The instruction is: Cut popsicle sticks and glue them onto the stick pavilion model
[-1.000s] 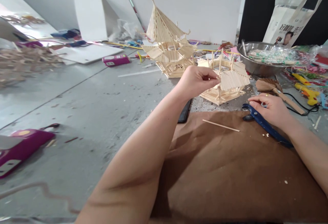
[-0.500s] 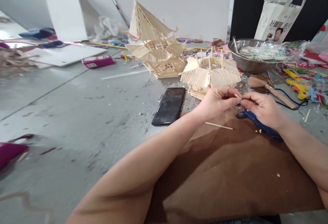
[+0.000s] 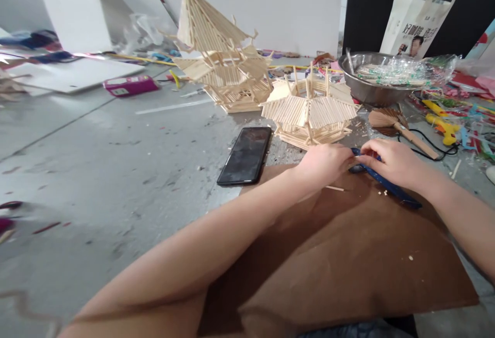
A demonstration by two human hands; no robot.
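Note:
My left hand (image 3: 325,163) is closed at the far edge of the brown sheet (image 3: 348,255), its fingertips meeting those of my right hand; what it pinches is too small to make out. My right hand (image 3: 390,161) is closed too, over a dark blue tool (image 3: 398,192) lying on the sheet; whether it grips the tool or something small is hidden. A thin stick (image 3: 334,188) lies below my left hand. Just beyond the hands stands a low wooden-stick pavilion (image 3: 309,113), and behind it to the left a taller stick tower (image 3: 232,77) with a pointed roof.
A black phone (image 3: 245,156) lies left of my left hand. A metal bowl (image 3: 377,93) of wrapped sticks, a brown brush-like item (image 3: 417,141) and a yellow glue gun (image 3: 444,129) are at the right. A magenta box (image 3: 131,85) sits at the back left.
Both hands have lowered a little, toward the blue tool. The light stick end between the fingertips no longer shows clearly. The whole view has shifted slightly.

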